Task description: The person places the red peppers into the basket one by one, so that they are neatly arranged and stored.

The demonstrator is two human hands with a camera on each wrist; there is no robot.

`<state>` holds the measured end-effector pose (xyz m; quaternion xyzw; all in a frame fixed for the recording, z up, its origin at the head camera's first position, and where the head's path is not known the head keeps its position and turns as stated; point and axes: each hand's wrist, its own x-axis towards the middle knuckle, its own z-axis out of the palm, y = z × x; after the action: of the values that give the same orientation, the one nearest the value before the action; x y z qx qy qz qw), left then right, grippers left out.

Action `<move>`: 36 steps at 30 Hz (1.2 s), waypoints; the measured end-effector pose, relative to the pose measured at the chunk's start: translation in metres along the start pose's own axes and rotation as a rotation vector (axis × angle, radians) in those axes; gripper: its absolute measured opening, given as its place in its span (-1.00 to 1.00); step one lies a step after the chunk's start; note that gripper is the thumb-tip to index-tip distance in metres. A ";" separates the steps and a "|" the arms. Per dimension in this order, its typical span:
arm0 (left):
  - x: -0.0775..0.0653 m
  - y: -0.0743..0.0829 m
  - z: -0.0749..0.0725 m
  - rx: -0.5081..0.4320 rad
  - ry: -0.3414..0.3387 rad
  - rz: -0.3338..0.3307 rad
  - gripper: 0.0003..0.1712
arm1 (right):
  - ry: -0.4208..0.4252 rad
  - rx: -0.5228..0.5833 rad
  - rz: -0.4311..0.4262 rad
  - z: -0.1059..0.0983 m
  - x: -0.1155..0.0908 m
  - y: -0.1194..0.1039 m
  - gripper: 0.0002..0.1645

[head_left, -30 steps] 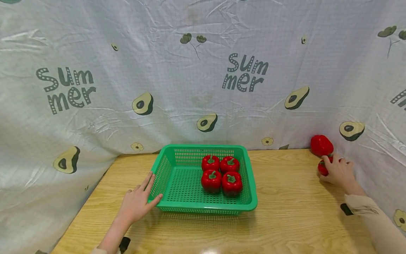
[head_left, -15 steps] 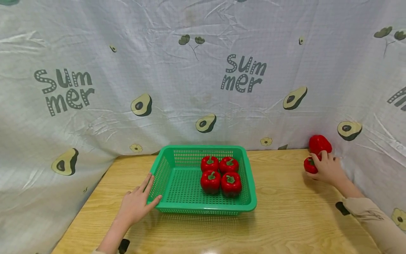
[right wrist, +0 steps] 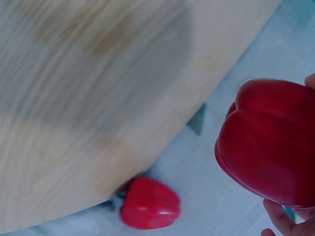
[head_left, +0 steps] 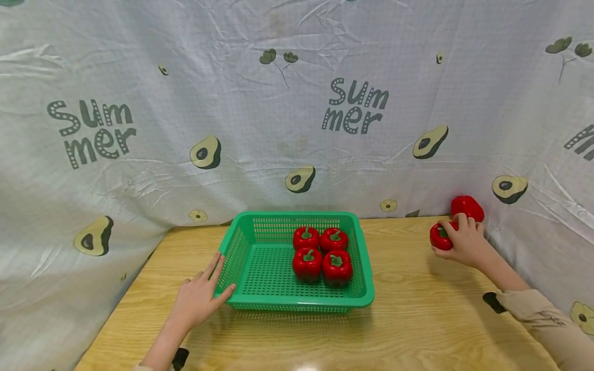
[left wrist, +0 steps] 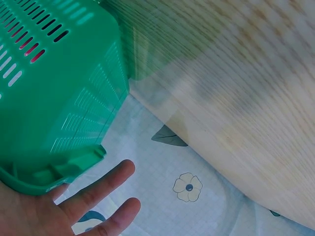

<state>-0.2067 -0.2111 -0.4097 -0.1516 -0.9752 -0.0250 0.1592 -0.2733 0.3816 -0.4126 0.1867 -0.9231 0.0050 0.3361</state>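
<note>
In the head view my right hand (head_left: 466,242) grips a red bell pepper (head_left: 439,237) with a green stem, above the right side of the table. The right wrist view shows this pepper (right wrist: 270,142) large, with fingertips (right wrist: 279,216) against its side. Behind that hand another red bell pepper (head_left: 467,207) lies at the back right corner. My left hand (head_left: 197,299) rests with spread, straight fingers on the left rim of a green plastic basket (head_left: 297,301). Several red bell peppers (head_left: 308,265) stand stem-up in the basket's right half.
A wooden table (head_left: 403,330) carries everything. A whitish cloth (head_left: 260,103) printed with avocados and lettering hangs behind it and along both sides. The basket's slotted wall (left wrist: 88,113) stands close to the table's back edge.
My right hand has moved left with the bell pepper, away from the right-hand cloth and the pepper in the corner. The left hand stays at the basket's rim.
</note>
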 end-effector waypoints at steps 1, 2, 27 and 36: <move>0.000 0.000 0.001 -0.001 0.005 0.002 -0.17 | 0.004 0.003 -0.007 -0.001 0.002 -0.002 -0.32; -0.001 0.000 0.001 -0.004 0.016 0.006 -0.17 | 0.008 0.003 -0.010 -0.003 0.004 -0.006 -0.32; 0.001 0.000 0.000 0.028 -0.007 0.011 -0.15 | 0.043 0.046 -0.145 -0.033 0.062 -0.091 -0.21; 0.004 -0.003 -0.002 0.024 -0.014 0.016 -0.13 | 0.065 0.135 -0.193 -0.046 0.085 -0.130 -0.20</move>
<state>-0.2104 -0.2132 -0.4065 -0.1579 -0.9752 -0.0112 0.1546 -0.2593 0.2375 -0.3391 0.2967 -0.8870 0.0407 0.3514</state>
